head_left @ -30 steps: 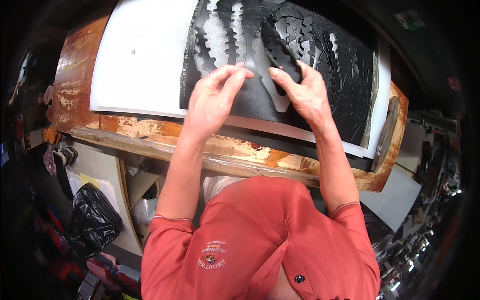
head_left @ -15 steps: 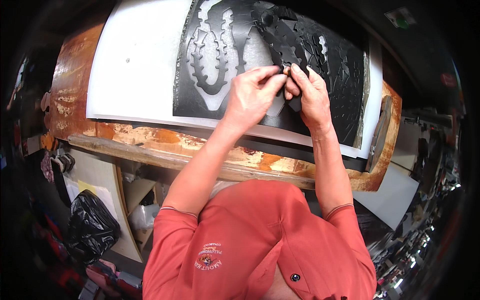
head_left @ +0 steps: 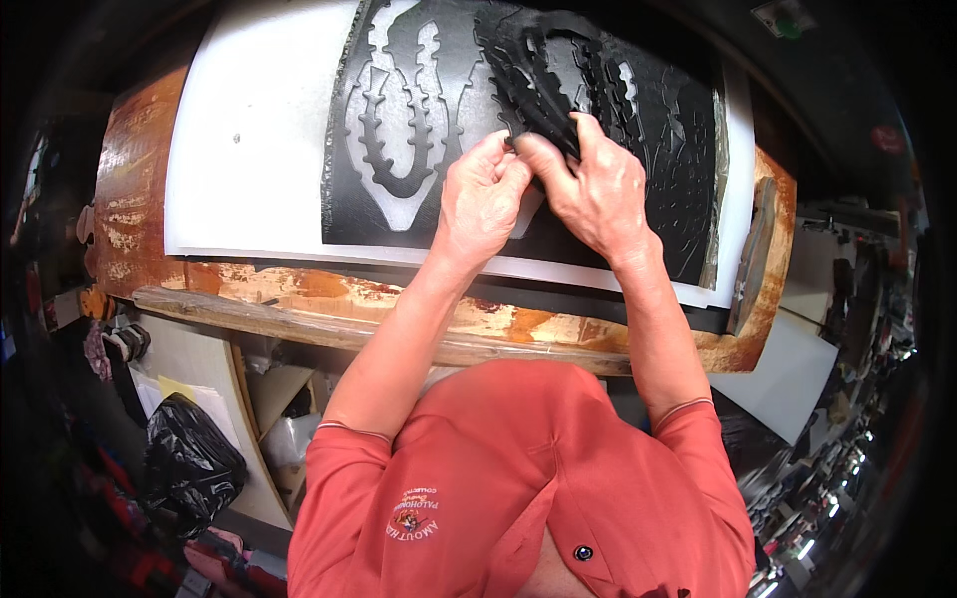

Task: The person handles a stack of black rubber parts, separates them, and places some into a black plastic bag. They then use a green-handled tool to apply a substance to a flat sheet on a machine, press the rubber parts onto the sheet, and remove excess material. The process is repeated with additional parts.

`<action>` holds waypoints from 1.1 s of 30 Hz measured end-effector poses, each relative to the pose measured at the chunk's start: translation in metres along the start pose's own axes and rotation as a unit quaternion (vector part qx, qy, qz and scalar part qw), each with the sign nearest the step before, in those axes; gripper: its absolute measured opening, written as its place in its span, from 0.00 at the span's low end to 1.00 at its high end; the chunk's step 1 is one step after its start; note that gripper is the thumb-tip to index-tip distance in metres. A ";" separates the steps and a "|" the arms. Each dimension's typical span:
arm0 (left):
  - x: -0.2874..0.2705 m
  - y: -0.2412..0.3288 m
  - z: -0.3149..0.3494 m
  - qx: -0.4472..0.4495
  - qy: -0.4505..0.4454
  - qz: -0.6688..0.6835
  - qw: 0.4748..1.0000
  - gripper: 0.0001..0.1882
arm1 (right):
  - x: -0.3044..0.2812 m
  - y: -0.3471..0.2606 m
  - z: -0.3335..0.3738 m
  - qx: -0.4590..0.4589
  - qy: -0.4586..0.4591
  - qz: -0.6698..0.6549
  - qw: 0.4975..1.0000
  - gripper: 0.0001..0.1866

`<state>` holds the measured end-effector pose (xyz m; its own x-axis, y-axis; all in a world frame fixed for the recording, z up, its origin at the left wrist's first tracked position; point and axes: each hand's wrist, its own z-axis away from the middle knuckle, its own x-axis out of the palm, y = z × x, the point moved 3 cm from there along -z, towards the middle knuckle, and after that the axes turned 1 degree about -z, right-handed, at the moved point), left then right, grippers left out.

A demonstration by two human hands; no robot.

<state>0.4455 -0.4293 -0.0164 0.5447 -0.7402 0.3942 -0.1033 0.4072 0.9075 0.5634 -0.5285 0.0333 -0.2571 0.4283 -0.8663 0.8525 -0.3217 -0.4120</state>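
A black sheet (head_left: 349,221) with curved, tooth-edged shapes cut out of it lies on a white board (head_left: 261,130). Above its middle, my right hand (head_left: 598,189) grips a black piece with a notched edge (head_left: 543,95), thumb on one side and fingers on the other. Close beside it is my left hand (head_left: 483,199), its fingertips pinched at the lower left edge of the black material. Whatever lies between those fingertips is too small and hidden to make out. On the left of the sheet, a U-shaped toothed strip (head_left: 404,185) shows against pale gaps.
The worn wooden table (head_left: 140,189) runs beneath the board, with a wooden strip (head_left: 299,324) along its near edge. A dark bar (head_left: 754,259) lies at the right end. Below the table at left are a black plastic bag (head_left: 189,463) and shelving (head_left: 274,404).
My right hand has turned over, its back now up and thumb toward my left hand. The black piece has swung and spread out above the sheet. The orange-brown spot between the fingertips no longer shows.
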 end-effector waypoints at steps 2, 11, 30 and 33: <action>0.001 0.001 0.003 0.002 -0.013 0.001 1.000 0.06 | 0.007 0.005 0.003 0.073 -0.023 -0.022 0.997 0.30; -0.002 0.007 0.009 -0.019 0.019 -0.046 0.999 0.13 | 0.005 0.019 0.002 0.018 -0.038 0.040 0.998 0.07; -0.022 0.031 0.060 0.182 0.176 -0.208 0.945 0.25 | -0.132 0.104 0.087 0.279 0.231 -0.076 0.929 0.13; 0.015 0.026 0.070 0.155 0.028 -0.369 0.916 0.24 | -0.083 0.074 0.083 0.206 0.096 0.056 0.972 0.08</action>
<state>0.3926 -0.4676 0.0230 0.6031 -0.7201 -0.3430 0.0829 -0.3711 0.9249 0.6096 -0.6580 0.0509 -0.0505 0.5077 -0.8600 0.6056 -0.6692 -0.4306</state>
